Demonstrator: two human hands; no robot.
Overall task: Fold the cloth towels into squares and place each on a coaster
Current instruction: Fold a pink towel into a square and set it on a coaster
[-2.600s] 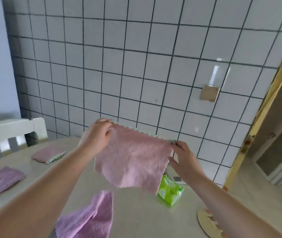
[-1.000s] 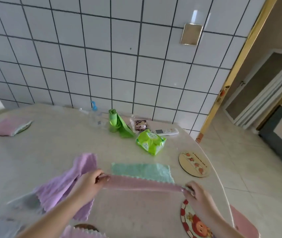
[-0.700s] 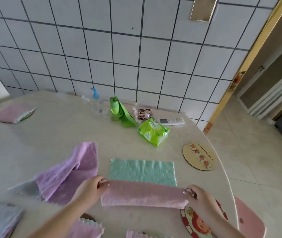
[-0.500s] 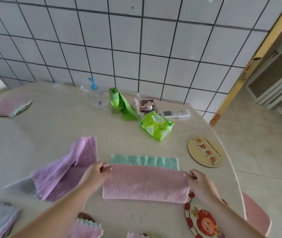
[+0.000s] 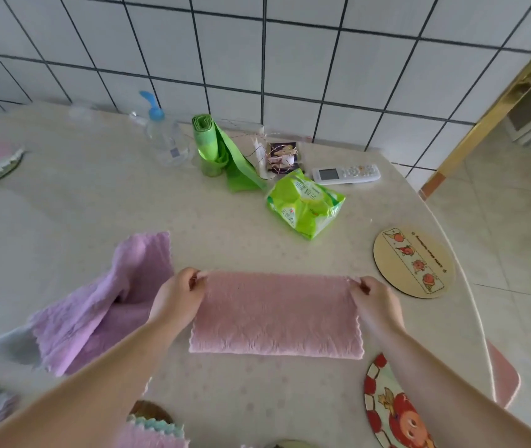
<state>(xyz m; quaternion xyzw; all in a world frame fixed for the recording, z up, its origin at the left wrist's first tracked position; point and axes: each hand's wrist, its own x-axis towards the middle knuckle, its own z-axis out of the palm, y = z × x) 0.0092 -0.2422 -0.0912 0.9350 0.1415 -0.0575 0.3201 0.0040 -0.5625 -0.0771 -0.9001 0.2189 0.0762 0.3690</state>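
On towel [image 5: 275, 313] corners, both hands pinching.

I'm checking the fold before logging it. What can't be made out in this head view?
- Pink towel: layers under the top face are hidden by the towel itself.
- Cartoon coaster: partly covered by the right forearm, cut by the bottom edge.
- Left hand fingers: tips curl over the towel edge, hiding the pinch.

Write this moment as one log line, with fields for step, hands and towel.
step: first fold done | left hand: pinches far left corner | right hand: pinches far right corner | pink towel: flat strip on table
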